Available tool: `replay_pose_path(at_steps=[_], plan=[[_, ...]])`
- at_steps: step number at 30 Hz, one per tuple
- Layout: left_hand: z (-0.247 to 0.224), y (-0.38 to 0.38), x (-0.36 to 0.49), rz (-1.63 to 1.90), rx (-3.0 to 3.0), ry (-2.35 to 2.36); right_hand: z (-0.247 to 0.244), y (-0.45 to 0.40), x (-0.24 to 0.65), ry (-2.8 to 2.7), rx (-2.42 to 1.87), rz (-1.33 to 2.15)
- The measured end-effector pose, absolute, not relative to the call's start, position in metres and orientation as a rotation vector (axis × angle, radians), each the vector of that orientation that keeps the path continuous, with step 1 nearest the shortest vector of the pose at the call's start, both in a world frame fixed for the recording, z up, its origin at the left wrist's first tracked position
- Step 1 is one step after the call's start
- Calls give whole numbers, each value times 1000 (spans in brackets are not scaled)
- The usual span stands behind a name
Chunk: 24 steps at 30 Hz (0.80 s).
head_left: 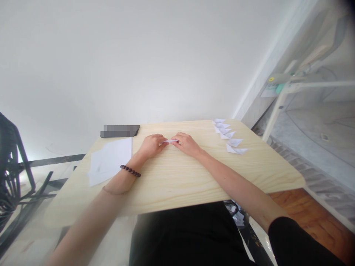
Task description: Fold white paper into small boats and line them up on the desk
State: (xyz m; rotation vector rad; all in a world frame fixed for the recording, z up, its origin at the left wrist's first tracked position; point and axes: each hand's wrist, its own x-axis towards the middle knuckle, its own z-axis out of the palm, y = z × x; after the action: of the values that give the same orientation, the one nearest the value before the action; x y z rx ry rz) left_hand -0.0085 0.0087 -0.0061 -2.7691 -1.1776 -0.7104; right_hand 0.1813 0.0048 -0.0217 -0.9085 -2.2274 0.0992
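Between my two hands, over the middle of the wooden table (177, 181), is a small folded piece of white paper (170, 141). The fingers of my left hand (153, 145) pinch its left end. Its right end is pinched by my right hand (187, 144). Most of the paper hides behind the fingertips, so its full shape does not show. A row of several folded white paper pieces (227, 135) with pointed ends lies at the table's right side. Left of my left hand, loose white sheets (111, 159) lie in an uneven stack.
A dark flat object (119, 131), partly blurred out, lies at the table's back left. Behind the table rises a white wall (166, 62). A black chair (13, 159) stands to the left, and a white metal frame (274, 114) to the right.
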Motion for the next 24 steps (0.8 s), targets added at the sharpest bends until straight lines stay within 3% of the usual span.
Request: replay_pose_path(at_steps=[9, 24], plan=[[-13, 18, -15, -807, -2734, -1362, -19, 9, 188, -2217, -936, 47], [-10, 19, -14, -584, -2653, -1360, -22, 13, 190, -2232, -1026, 92]])
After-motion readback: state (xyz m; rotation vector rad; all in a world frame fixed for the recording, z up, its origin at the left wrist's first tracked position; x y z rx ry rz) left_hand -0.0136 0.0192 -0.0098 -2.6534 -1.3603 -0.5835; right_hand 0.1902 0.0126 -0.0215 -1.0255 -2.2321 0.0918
